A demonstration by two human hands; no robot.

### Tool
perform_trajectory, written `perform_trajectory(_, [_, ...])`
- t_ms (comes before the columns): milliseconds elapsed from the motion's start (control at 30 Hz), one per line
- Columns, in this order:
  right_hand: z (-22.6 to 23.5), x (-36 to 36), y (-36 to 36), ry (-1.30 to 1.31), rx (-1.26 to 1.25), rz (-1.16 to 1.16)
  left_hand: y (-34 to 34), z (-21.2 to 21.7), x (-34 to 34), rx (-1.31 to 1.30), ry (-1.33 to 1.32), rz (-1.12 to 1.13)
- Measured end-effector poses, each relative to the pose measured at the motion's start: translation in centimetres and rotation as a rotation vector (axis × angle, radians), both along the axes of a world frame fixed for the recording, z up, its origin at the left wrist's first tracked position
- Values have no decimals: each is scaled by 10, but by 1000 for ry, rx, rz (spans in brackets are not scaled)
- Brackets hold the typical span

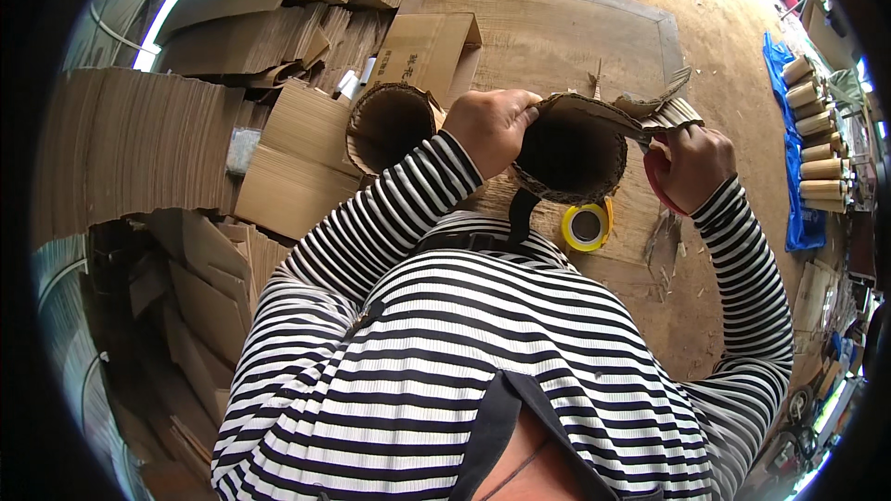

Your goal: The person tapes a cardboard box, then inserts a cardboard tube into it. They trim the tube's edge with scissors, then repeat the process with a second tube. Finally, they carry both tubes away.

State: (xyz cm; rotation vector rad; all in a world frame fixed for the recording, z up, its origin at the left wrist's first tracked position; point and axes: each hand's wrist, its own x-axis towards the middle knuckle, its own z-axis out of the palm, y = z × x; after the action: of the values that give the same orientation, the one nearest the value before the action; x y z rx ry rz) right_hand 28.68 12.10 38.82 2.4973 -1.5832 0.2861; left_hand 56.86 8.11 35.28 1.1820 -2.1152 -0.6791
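An upright corrugated cardboard tube (568,189) stands in front of me with its round opening facing up. My left hand (492,130) is closed on its rim at the left, thumb near the top edge. At the tube's right side my right hand (698,159) is closed round red-handled scissors (657,178), whose blades meet the cardboard at the rim. A ragged cardboard strip (676,111) sticks out above the right hand. A second cardboard tube (392,134), also upright, stands left of my left hand. A yellow tape roll (585,228) lies just below the first tube.
A wooden board (557,27) is under the work. Stacked flat cardboard (139,148) and an open carton (427,46) fill the left. On the right, several pale rolls (821,148) lie on a blue sheet (780,102). Cardboard scraps (663,246) lie near the tape.
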Motion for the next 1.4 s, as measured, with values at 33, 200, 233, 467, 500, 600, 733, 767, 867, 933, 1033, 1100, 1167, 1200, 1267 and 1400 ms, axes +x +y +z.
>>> perform_trajectory(33, [4,3,3,-35,18,-13,0,4,-1,1,-26,-9])
perform_trajectory(200, [-13,10,9,-64,17,-64,5,1,0,75,-73,-54])
perform_trajectory(233, [-17,11,6,-73,-38,-37,4,4,0,68,-84,-62])
perform_trajectory(467, [-30,1,2,-55,7,11,0,2,5,72,-81,-105])
perform_trajectory(500, [-32,-4,1,-44,-19,48,-3,1,6,82,-79,-107])
perform_trajectory(600, [-31,-8,-1,-26,6,128,2,-3,6,70,-55,-90])
perform_trajectory(733, [-23,-1,7,-86,44,59,10,0,2,48,-51,-80])
perform_trajectory(767, [-24,-2,10,-90,61,41,13,-2,2,39,-39,-87])
perform_trajectory(867, [-20,4,19,-98,21,83,33,-10,-2,-82,-9,-97])
perform_trajectory(933, [-12,9,20,-92,-44,148,42,-4,-4,-66,-83,-99])
perform_trajectory(1033, [-17,2,24,-60,55,116,43,-3,-6,-41,-51,-113])
perform_trajectory(1100, [-24,-4,24,-72,33,146,41,-5,-6,-46,-45,-137])
perform_trajectory(1167, [-35,-12,21,-80,21,172,38,-3,-5,28,-20,-117])
perform_trajectory(1200, [-35,-13,19,-79,23,173,38,-2,-5,64,-7,-107])
perform_trajectory(1267, [-31,-15,15,-72,18,176,43,3,-6,181,11,-62])
perform_trajectory(1400, [-32,-15,12,-144,-33,235,51,4,-7,246,35,-82])
